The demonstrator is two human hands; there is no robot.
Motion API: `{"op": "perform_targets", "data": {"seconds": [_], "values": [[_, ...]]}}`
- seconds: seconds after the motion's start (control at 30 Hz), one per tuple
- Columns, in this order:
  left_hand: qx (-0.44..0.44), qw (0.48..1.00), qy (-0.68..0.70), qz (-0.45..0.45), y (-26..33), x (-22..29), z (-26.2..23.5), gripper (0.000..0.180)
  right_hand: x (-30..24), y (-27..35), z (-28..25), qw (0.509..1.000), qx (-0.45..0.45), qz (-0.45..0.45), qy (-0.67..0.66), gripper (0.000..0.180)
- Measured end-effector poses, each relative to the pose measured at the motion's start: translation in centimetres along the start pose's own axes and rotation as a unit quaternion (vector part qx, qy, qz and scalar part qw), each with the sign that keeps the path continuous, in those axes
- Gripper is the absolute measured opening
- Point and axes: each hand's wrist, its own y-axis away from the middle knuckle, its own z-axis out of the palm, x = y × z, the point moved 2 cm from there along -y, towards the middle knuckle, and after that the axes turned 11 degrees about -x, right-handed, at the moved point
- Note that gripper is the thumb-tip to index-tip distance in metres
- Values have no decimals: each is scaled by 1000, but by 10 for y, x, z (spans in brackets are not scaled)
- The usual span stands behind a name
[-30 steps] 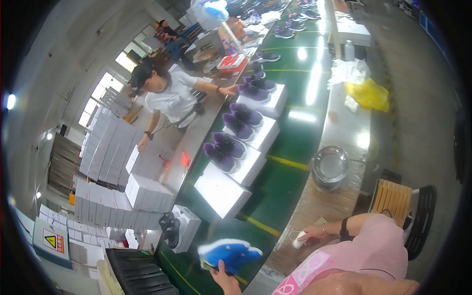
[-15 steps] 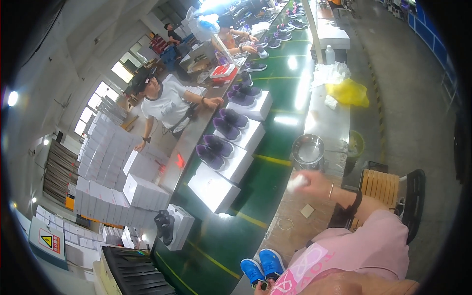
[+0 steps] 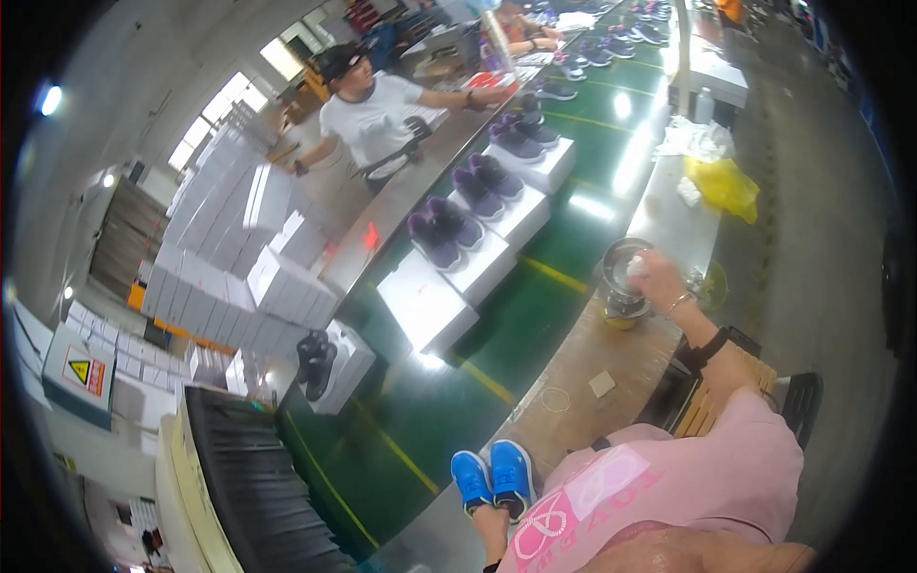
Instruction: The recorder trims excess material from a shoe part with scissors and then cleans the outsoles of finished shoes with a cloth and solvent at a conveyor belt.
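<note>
**Shoes on the belt, a hand at the metal bowl**

Green conveyor belt (image 3: 535, 315) runs through a factory hall, carrying white boxes (image 3: 425, 306) with purple shoes (image 3: 435, 241) set on top. Beside it lies a brown workbench (image 3: 583, 368). On the bench's near end stands a pair of blue shoes (image 3: 494, 475), and the left hand (image 3: 492, 520) rests just behind their heels; whether its fingers grip them cannot be told. The right hand (image 3: 659, 279) reaches out over a metal bowl (image 3: 619, 272), fingers closed around a small white lump (image 3: 635, 266). Across the belt a person in a white shirt (image 3: 373, 115) leans over a counter, stacks of white cartons (image 3: 229, 229) beside them.
</note>
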Motion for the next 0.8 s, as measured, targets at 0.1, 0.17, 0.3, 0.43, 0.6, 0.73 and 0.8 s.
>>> {"op": "perform_targets", "data": {"seconds": [0.1,0.17,0.3,0.43,0.6,0.73,0.8], "values": [[63,995,-49,58,5,-5,8,37,0,-4,11,1000,7,-14,-1,47],[60,996,-45,47,7,-5,9,37,4,-5,22,1000,5,-22,1,46],[63,996,-34,47,4,-4,8,34,10,-2,29,1000,20,-19,7,45],[73,995,-29,60,-1,-8,16,33,-1,-6,6,999,-16,-36,16,45],[64,997,4,33,13,38,8,36,9,-6,9,999,-1,-51,5,45],[47,996,36,69,2,35,20,40,24,-11,20,999,-4,-50,1,45],[44,990,64,121,12,36,9,43,21,-12,18,999,-2,-52,1,44]]}}
